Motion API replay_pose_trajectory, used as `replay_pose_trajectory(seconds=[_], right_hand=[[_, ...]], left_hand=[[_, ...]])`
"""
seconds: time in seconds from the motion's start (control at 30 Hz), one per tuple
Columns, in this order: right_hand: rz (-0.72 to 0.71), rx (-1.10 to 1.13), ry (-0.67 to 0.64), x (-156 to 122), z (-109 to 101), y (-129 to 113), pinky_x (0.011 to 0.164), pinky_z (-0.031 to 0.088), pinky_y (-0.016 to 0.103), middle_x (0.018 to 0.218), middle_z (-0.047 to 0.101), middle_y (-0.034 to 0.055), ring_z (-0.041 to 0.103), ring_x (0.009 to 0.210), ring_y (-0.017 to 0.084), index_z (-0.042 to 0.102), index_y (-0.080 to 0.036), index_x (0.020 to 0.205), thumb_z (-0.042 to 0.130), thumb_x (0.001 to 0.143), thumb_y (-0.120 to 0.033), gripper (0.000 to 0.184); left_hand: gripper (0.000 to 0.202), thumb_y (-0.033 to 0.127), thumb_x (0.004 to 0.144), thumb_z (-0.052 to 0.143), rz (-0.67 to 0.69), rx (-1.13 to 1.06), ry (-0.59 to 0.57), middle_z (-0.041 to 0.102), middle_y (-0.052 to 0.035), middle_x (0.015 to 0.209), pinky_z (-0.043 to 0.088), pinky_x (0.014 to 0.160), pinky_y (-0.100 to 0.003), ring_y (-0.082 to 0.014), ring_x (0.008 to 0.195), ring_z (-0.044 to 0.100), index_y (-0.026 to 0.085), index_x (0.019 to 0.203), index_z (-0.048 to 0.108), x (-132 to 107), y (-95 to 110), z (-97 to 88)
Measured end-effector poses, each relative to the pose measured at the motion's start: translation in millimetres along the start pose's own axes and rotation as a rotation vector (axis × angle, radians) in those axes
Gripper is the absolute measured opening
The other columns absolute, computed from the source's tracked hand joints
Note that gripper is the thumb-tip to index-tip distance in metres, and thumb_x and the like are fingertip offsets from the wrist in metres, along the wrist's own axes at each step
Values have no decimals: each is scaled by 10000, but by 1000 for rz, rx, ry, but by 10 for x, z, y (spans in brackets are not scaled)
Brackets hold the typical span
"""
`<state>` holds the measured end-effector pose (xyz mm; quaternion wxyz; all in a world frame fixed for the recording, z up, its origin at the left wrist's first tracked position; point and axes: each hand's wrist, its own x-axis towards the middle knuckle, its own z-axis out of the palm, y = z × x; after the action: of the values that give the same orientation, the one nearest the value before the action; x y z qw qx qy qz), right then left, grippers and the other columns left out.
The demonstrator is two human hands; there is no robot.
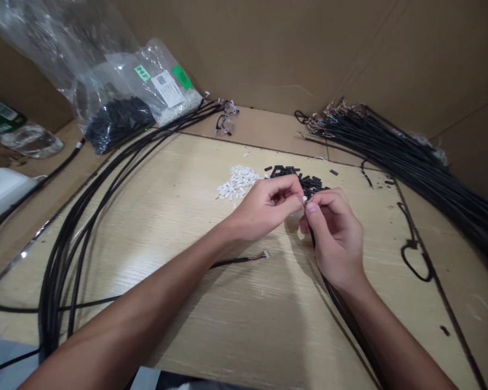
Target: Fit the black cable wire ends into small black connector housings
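Observation:
My left hand [268, 206] and my right hand [333, 233] meet above a wooden table [179, 227], fingertips pinched together. My right hand grips the end of a thin black cable [341, 309] that runs back under my right forearm. My left hand pinches a small part at that cable's tip; it is too small to name. Just behind my hands lie a pile of small white connectors [238, 183] and a pile of short black pieces [299, 176]. Another cable end with a small connector [264, 254] lies on the table under my left wrist.
A thick loop of black cables [77, 227] sweeps across the left. A large bundle of black cables [410, 157] lies at the right. Plastic bags of black parts [114, 119] and white parts [171, 92] stand at the back left. Cardboard walls [309, 49] enclose the table.

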<state>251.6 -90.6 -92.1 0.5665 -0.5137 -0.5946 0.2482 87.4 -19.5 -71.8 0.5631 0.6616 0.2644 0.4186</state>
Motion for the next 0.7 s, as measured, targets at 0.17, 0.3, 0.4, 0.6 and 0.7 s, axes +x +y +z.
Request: replay_pose_trajectory(seconds=[0.17,0.3,0.4,0.6,0.7], right_hand=[[-35,-36,33,14,0,-15,650,499,321,1021,598,28,637,845,174,680,-253,982,706,1096,-294,124],[-74,-76,56,12,8,-55,603,514,311,1020,578,25,616,790,158,656,-252,961,704,1095,-278,144],[-80,-89,54,2,16,-75,536,499,297,1023,567,22,593,734,145,642,-255,952,699,1101,-278,161],[-152,-177,82,6,15,-92,522,516,263,989,577,29,602,831,177,640,-260,942,695,1078,-227,150],[-167,-200,88,10,11,-99,523,520,249,991,581,35,603,859,181,645,-259,949,696,1059,-201,134]], left_hand=[[216,297,988,656,-11,-6,-11,555,17,746,352,659,-296,-132,714,464,193,801,628,-1,-12,-1],[199,271,983,663,-31,-31,16,581,16,766,381,687,-288,-129,735,495,191,803,637,-7,-44,25],[183,236,969,659,-48,-108,14,579,23,746,407,676,-283,-123,707,522,195,796,618,-10,-58,54],[176,223,966,666,-58,-208,3,563,31,758,431,641,-258,-105,679,514,192,801,611,-5,-99,83],[170,242,960,681,-70,-196,5,580,23,784,454,666,-252,-109,716,531,189,810,617,0,-114,79]])
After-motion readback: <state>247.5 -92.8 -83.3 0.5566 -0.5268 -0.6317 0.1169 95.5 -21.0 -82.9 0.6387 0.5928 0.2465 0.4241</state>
